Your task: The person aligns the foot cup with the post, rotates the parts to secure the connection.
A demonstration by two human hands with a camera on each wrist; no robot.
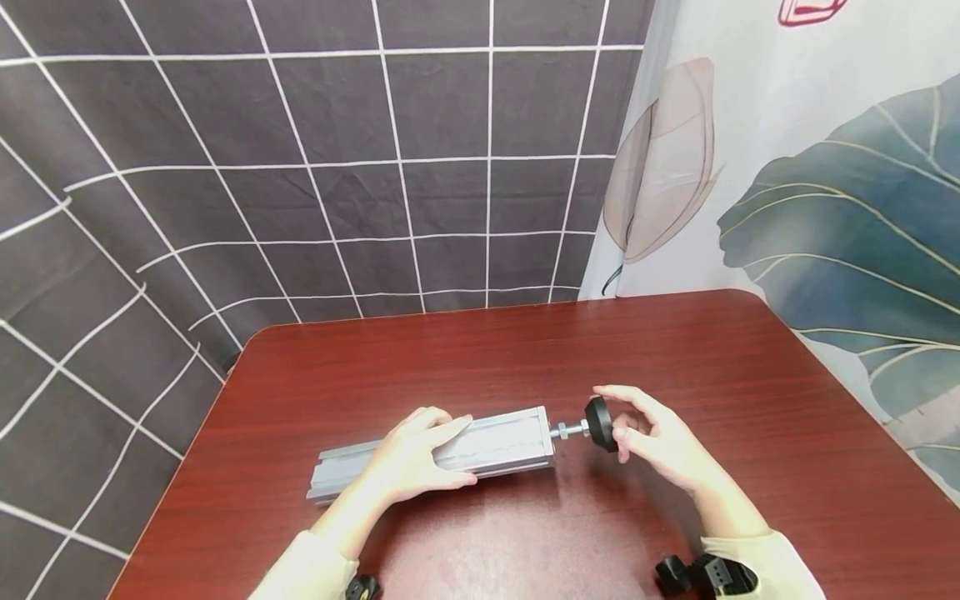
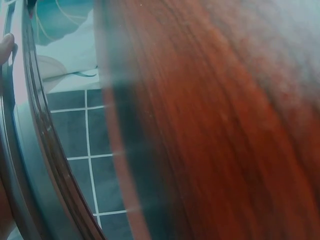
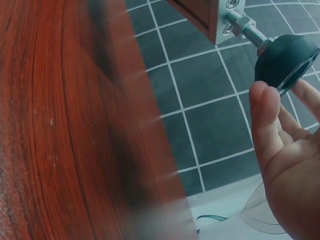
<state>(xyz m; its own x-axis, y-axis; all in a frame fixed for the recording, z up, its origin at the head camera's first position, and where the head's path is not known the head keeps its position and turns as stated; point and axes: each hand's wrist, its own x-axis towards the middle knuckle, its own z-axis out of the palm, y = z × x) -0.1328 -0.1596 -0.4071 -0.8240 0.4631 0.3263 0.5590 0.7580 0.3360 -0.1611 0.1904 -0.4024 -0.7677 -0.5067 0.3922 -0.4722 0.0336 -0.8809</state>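
Note:
A silver aluminium profile (image 1: 495, 442) lies lengthwise over the table, and my left hand (image 1: 416, 458) grips it around the middle, thumb on the near side and fingers over the top. In the left wrist view the profile (image 2: 30, 125) runs down the left edge with a fingertip on it. From its right end plate sticks a threaded bolt with nuts (image 1: 570, 430), carrying a round black leveling foot (image 1: 599, 423). My right hand (image 1: 660, 437) holds that foot by its rim; in the right wrist view the thumb presses the edge of the foot (image 3: 282, 62), other fingers partly hidden behind it.
The reddish-brown wooden table (image 1: 450, 358) has rounded back corners. Behind it hangs a grey cloth with white grid lines (image 1: 435, 200), and a white curtain with leaf prints (image 1: 825, 208) is at the right. Black wrist cameras (image 1: 708, 575) sit on both sleeves.

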